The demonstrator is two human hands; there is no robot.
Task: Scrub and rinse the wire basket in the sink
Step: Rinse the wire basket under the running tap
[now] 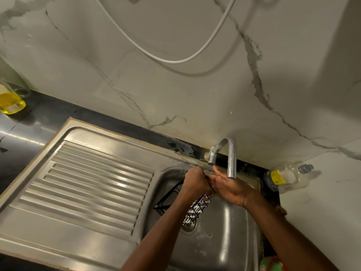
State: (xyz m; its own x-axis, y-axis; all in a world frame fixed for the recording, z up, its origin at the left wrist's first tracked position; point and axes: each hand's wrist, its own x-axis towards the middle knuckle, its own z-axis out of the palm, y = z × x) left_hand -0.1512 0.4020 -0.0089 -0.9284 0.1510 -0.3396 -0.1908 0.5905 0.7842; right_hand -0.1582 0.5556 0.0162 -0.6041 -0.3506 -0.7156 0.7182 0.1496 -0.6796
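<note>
**Basket held up under the tap for rinsing**

Forearms are reaching in from six o'clock, meeting over the sink bowl (230, 227). The left hand (195, 181) is curling its fingers round the upper rim of the black wire basket (172, 200), keeping it lifted and tilted above the drain, probably so water can be running through the mesh and off. The right hand (228, 185) is lying flat and open, palm up, just beneath the tap (231, 159) spout at twelve o'clock, touching the basket's edge, seemingly catching or guiding water onto it; whether water is flowing I cannot tell. At nine o'clock the ribbed drainboard (88, 182) is sitting bare. A clear plastic bottle (285, 178) is lying at two o'clock against the marble wall, and a yellow liquid bottle (10, 99) is standing at ten o'clock.
</note>
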